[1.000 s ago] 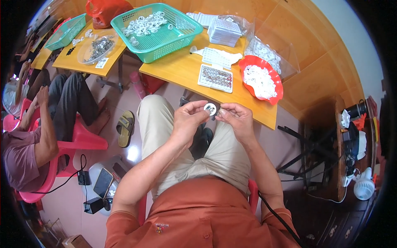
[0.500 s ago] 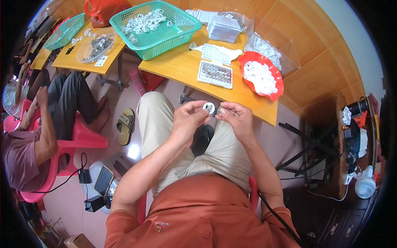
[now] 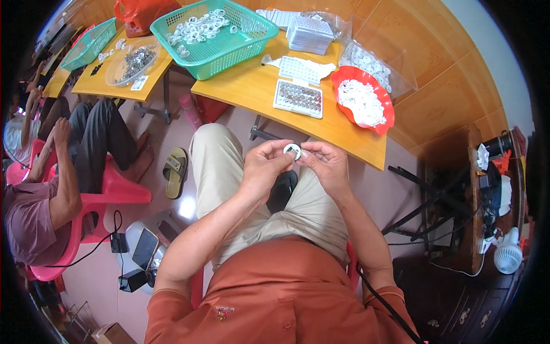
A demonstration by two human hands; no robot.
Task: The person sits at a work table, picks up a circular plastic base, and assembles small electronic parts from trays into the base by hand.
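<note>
Above the lap, just short of the desk's near edge, the left hand point(image 3: 264, 167) and right hand point(image 3: 325, 163) meet fingertip to fingertip, both pinched closed on one small white ring point(image 3: 292, 151) that turns its round open face up toward the camera (being round, it shows no long axis). Beyond it on the desk point(image 3: 252, 92), near the near edge, lies a white tray of small dark parts point(image 3: 298, 98), with a red bowl of white rings point(image 3: 365, 100) toward the right end. The green basket point(image 3: 215, 34) of white rings sits at the far left corner.
</note>
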